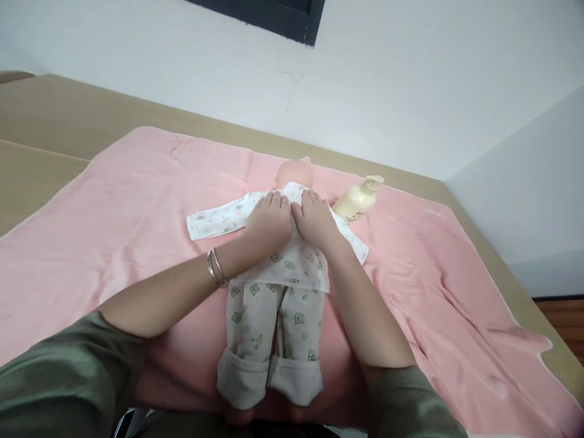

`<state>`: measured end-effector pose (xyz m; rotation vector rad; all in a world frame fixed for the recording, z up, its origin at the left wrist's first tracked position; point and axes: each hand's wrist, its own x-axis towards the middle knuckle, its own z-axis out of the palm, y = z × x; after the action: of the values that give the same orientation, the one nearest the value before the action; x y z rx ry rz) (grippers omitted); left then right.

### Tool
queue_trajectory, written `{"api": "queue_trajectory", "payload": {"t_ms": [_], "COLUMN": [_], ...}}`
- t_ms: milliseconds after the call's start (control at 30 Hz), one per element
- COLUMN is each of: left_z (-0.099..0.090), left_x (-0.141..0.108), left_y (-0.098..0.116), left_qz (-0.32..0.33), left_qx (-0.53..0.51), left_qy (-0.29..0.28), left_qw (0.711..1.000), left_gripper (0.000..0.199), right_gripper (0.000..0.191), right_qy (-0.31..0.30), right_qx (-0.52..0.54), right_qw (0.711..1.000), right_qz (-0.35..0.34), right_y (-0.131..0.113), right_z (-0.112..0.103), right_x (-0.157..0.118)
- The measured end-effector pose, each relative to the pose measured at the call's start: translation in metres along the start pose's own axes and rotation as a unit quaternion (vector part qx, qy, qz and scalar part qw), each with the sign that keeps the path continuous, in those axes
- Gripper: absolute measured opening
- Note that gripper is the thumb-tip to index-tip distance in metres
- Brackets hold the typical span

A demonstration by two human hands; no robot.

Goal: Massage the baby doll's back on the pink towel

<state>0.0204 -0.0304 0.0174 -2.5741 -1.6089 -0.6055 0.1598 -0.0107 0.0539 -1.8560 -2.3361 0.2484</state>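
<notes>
A baby doll (295, 173) lies stretched out with its head at the far end, wearing a white printed shirt (292, 264) and matching trousers (298, 322) with turned-up cuffs. My left hand (270, 222) rests flat on the left of the shirt's upper part, fingers pointing toward the doll's head. Beside it, my right hand (317, 218) lies on the upper right of the shirt, fingers also stretched out. The two thumbs nearly meet at the middle. Neither hand holds anything. The doll's face does not show.
Under the doll a pink blanket (150, 182) with wrinkles covers much of the wooden table (59, 115). A cream pump bottle (356, 201) is at a slant just right of the doll's shoulder. A white wall (387, 79) rises behind the table.
</notes>
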Motion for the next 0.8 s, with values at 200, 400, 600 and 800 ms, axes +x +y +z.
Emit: {"api": "queue_trajectory", "payload": {"t_ms": [200, 400, 600, 800], "left_z": [-0.007, -0.005, -0.007, -0.003], "left_x": [0.025, 0.02, -0.001, 0.016], "left_y": [-0.024, -0.019, -0.008, -0.024], "left_qz": [-0.043, -0.041, 0.035, 0.053], "left_qx": [-0.053, -0.022, 0.072, 0.057], "left_qy": [-0.038, -0.022, -0.051, -0.031], "left_qw": [0.997, 0.999, 0.995, 0.996], "left_gripper": [0.042, 0.044, 0.044, 0.035], "right_gripper": [0.045, 0.057, 0.062, 0.054], "right_qy": [-0.042, -0.014, -0.007, -0.004], "right_qx": [-0.128, -0.064, -0.005, -0.093], "right_qw": [0.991, 0.998, 1.0, 0.996], "right_qz": [-0.009, -0.013, 0.009, -0.006], "right_y": [-0.027, -0.01, 0.006, -0.013], "right_z": [-0.024, -0.01, 0.002, -0.008], "right_x": [-0.033, -0.011, 0.009, -0.013]}}
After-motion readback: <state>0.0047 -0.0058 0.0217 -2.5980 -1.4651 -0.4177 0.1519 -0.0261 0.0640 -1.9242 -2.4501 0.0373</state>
